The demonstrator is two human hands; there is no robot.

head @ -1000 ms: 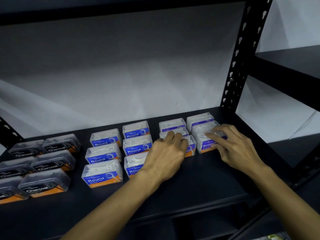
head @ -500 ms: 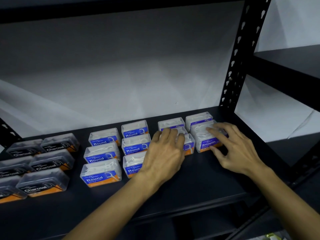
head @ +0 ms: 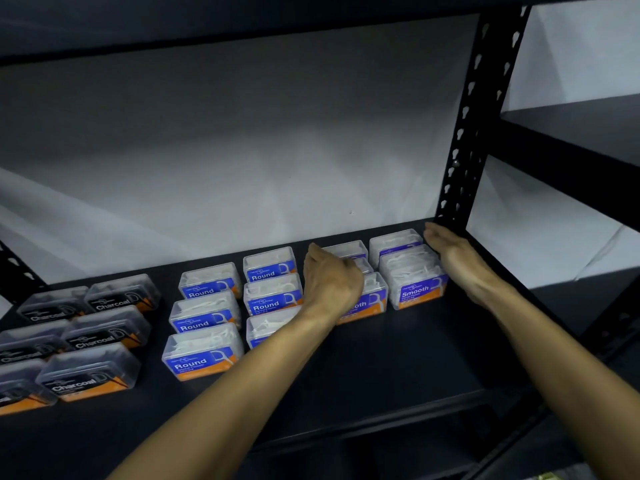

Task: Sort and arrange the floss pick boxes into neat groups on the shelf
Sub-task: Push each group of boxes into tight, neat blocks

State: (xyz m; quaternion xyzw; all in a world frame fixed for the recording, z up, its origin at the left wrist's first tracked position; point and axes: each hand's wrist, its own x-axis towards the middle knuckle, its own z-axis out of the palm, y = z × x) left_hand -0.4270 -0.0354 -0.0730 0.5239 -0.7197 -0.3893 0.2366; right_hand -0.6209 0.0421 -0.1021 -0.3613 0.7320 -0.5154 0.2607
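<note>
On the black shelf (head: 398,368) the floss pick boxes lie in three groups. The Charcoal boxes (head: 88,372) sit toward the left edge in two columns, the Round boxes (head: 202,355) fill two columns near the middle, and the Smooth boxes (head: 414,278) stand toward the right rear corner, just in front of the black upright post (head: 464,143). The left hand (head: 330,278) rests edge-on against the left side of the Smooth group, its fingers (head: 349,266) curled loosely over the middle box of the left column; whether they grip it cannot be told. The right hand (head: 457,258) lies flat and open along the right side of the Smooth group, fingers straight and pointing to the back of the shelf, palm against the front box, holding nothing. The left forearm covers part of the nearest Round box in the right column.
</note>
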